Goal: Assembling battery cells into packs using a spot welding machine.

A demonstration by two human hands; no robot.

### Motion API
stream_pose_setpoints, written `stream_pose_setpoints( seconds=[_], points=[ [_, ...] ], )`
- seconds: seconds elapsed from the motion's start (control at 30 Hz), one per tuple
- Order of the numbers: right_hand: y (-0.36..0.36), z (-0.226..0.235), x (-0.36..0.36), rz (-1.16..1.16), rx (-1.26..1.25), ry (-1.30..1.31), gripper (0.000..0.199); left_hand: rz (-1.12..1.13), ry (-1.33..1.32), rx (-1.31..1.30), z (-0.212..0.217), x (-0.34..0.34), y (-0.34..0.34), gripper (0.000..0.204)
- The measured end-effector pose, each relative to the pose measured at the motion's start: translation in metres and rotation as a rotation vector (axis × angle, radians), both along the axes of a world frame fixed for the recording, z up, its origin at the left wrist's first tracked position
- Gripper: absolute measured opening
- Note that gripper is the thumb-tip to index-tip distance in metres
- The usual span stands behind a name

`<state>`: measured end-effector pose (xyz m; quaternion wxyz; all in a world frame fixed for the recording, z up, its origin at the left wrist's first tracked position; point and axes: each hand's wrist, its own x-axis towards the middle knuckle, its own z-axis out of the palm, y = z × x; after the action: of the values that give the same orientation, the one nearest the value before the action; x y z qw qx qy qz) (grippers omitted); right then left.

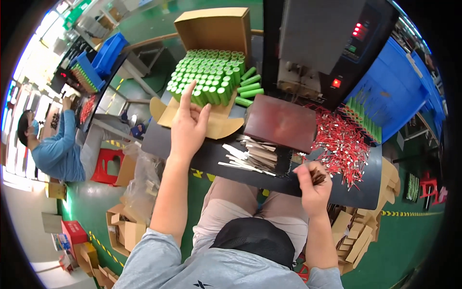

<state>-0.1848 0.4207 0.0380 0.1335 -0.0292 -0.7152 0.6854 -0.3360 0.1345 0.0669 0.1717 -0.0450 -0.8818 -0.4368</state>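
Observation:
My left hand [190, 126] reaches over the near side of an opened cardboard box [211, 26] packed with upright green cylindrical battery cells [207, 72]. Its index finger points out at the cells, the thumb stands apart, and I see nothing held in it. At the table's near edge my right hand [314, 191] is closed around a small bunch of thin brown strips [318, 177]. Between the hands lies a pile of pale flat strips [255, 156] on the black table. Several loose green cells [250, 90] lie on their sides right of the box.
A dark red block [280, 123] sits before a black machine [313, 48] with red lights. Right of it are a heap of red wires with white ends [341, 144] and a blue bin [390, 89]. Cardboard cartons [353, 236] stand below. A person [60, 144] works at the left.

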Motion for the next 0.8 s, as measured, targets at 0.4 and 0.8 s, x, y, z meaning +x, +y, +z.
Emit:
stream_pose_setpoints(
  seconds=[0.4, 0.8],
  points=[
    [-0.004, 0.006, 0.004, 0.146, 0.115, -0.037, 0.024, 0.008, 0.058, 0.158, -0.042, -0.003, -0.016, 0.023],
    [-0.001, -0.002, 0.009, 0.048, -0.159, -0.016, 0.008, -0.383, -0.098, 0.522, 0.042, 0.027, 0.053, 0.024]
  ],
)
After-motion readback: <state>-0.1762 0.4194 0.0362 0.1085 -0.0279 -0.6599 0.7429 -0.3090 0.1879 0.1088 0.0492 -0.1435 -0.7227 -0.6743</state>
